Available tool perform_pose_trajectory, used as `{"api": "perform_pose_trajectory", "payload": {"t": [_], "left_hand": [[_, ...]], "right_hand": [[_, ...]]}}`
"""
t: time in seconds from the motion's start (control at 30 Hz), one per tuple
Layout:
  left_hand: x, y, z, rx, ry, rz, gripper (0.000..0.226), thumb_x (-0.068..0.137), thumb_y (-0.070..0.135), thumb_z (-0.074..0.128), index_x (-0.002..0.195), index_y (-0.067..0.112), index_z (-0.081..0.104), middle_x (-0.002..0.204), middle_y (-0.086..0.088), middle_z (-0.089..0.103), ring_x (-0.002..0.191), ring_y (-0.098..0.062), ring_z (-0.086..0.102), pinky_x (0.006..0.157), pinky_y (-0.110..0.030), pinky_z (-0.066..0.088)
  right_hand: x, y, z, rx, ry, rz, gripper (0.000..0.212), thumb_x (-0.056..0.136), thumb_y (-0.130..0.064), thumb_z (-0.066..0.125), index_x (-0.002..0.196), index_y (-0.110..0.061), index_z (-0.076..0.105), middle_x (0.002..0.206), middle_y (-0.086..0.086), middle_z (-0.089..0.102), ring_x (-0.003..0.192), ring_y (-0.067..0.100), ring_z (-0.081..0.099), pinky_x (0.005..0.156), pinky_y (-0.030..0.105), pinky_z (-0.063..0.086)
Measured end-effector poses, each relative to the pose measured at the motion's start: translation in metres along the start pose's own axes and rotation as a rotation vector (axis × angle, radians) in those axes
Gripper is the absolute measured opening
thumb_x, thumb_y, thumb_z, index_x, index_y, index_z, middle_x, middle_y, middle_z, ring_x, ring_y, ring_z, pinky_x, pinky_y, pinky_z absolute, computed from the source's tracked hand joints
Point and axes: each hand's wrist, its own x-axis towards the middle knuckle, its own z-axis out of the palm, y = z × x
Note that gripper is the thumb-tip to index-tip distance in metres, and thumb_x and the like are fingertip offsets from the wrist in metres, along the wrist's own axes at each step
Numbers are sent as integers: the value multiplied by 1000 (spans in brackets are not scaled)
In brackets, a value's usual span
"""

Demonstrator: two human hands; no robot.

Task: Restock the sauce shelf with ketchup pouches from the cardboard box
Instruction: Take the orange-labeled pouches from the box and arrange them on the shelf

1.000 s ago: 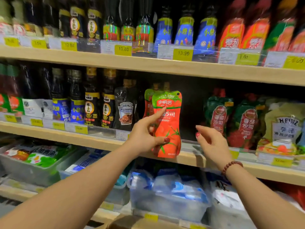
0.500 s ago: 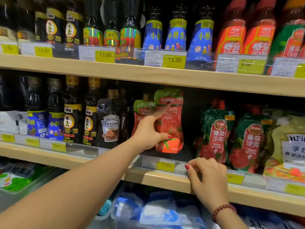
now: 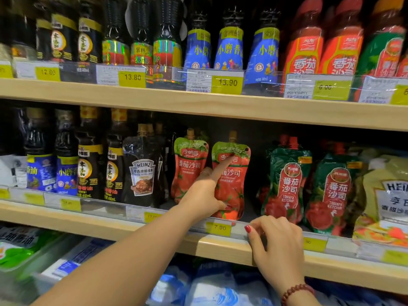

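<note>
Gap [image 3: 257, 180] between red pouch [image 3: 236, 191], green pouch [image 3: 287, 186] — price rail [image 3: 218, 228] across front

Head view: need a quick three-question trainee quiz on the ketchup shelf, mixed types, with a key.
1. True or false: the right hand holds a pouch.
2. Which price is on the yellow tag just below the ketchup pouch held by the left hand? A 6.00; B 7.90; C 13.90.
3. Fill in: directly left of that pouch stands ____.
Key: 1 false, its fingers curl over the price rail; 2 B; 3 a second red pouch of the same design.
</note>
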Motion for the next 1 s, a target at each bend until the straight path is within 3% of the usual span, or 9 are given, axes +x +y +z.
{"api": "perform_pose_trajectory", "payload": {"t": [0.07,0.13,0.17,0.23,0.27,0.37,0.53,0.73,1.0], "left_hand": [[-1,1,5,108,23,-27,111,68,19,81,132,67,5,135,-9,39,105,-27,58,80,-41,57],[-2,4,10,262,14,-59,81,65,32,83,131,43,36,128,-9,50,103,-27,60,80,-39,56],[-1,4,12,298,13,-79,78,64,34,84,129,38,40,127,-10,51,104,-27,60,81,-39,55],[4,3,17,284,3,-87,113,64,25,84,138,59,6,139,-15,36,113,-33,55,83,-41,53],[8,4,16,273,-4,-98,128,64,19,84,127,70,-14,144,-16,27,118,-35,51,85,-42,51],[29,6,17,293,-36,-158,140,63,11,84,101,77,-34,152,-15,13,129,-38,39,89,-48,47],[53,-8,34,344,56,-102,141,68,2,78,101,72,-40,148,-24,22,109,-35,57,73,-37,49],[62,-16,47,383,145,-80,137,68,6,77,113,68,-37,133,-20,41,93,-35,62,65,-40,52],[60,-16,50,440,166,-89,139,66,8,78,116,65,-38,132,-20,44,88,-35,64,55,-37,48]], "right_hand": [[0,-1,-1,-1,2,7,22,79,-32,66,70,-39,47,62,-22,44,64,3,40,68,27,26],[0,-2,-1,-2,0,24,23,79,-32,67,70,-39,46,61,-20,45,64,4,40,68,28,26],[-1,-3,-1,-6,-1,30,24,79,-32,67,70,-40,46,61,-20,44,64,5,40,69,28,26],[-1,-4,-1,-17,3,37,24,78,-32,67,70,-40,46,61,-21,43,63,5,40,69,28,27],[-1,-5,-1,-27,7,36,24,78,-32,67,70,-40,46,61,-21,43,63,5,40,70,28,28],[-1,-4,1,-46,19,26,23,78,-33,67,71,-39,46,62,-20,43,63,5,39,71,27,25],[-2,0,4,-44,46,-6,10,82,-38,54,73,-39,49,64,-20,46,64,5,39,70,24,19],[-2,3,10,-26,119,-54,13,82,-41,44,74,-35,52,65,-20,43,65,5,37,73,23,22],[-4,3,10,-35,116,-50,15,83,-40,43,75,-33,54,65,-16,47,65,11,44,74,25,25]]}}
